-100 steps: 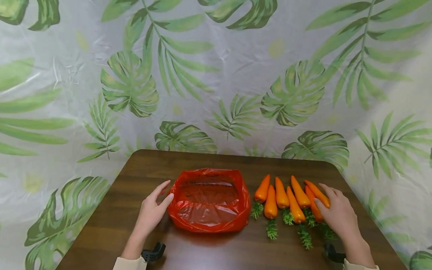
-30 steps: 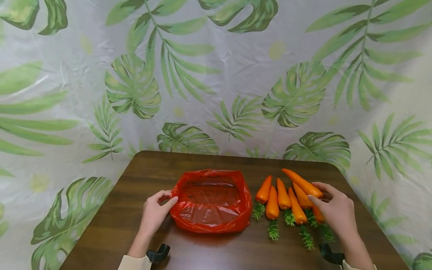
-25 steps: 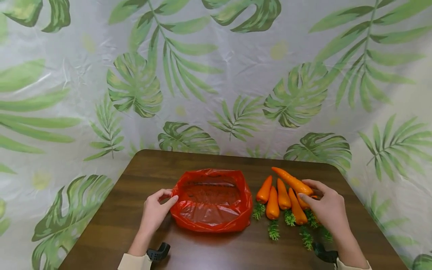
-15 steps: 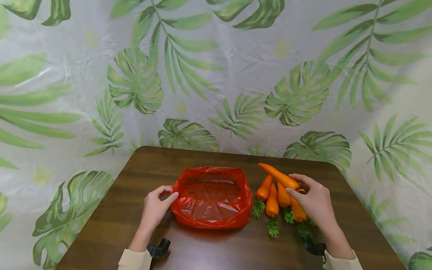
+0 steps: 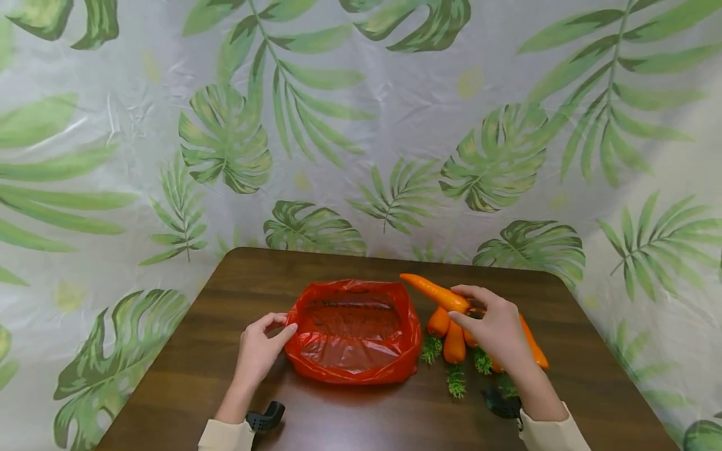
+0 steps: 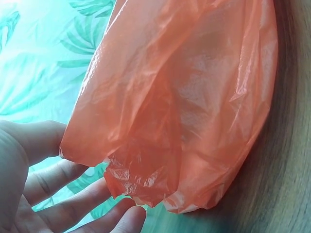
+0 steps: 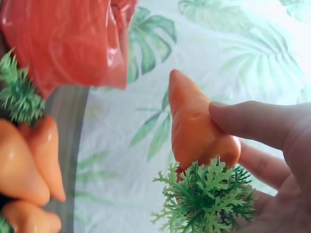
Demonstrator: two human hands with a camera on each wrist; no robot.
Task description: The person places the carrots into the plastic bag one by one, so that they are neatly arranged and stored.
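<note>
An open-topped red plastic bag (image 5: 361, 374) stands on the table in the head view. My left hand (image 5: 259, 351) holds its left rim between thumb and fingers; the left wrist view shows the crinkled bag side (image 6: 194, 111) against those fingers. My right hand (image 5: 499, 329) grips an orange carrot (image 5: 431, 291) by its thick end, raised above the others. Its tip points left, at the bag's right rim. In the right wrist view, green leaves (image 7: 209, 199) hang from the held carrot (image 7: 192, 121), with the thumb pressed on its side.
Several more carrots (image 5: 454, 343) with green tops lie on the brown wooden table (image 5: 316, 419) right of the bag, partly hidden by my right hand. One carrot (image 5: 532, 344) shows beyond that hand. A leaf-patterned cloth (image 5: 395, 125) hangs behind the table.
My right hand has lifted the carrot from the pile's right end and carried it left to the bag's right rim. My left hand has moved in slightly and taken hold of the bag's rim.
</note>
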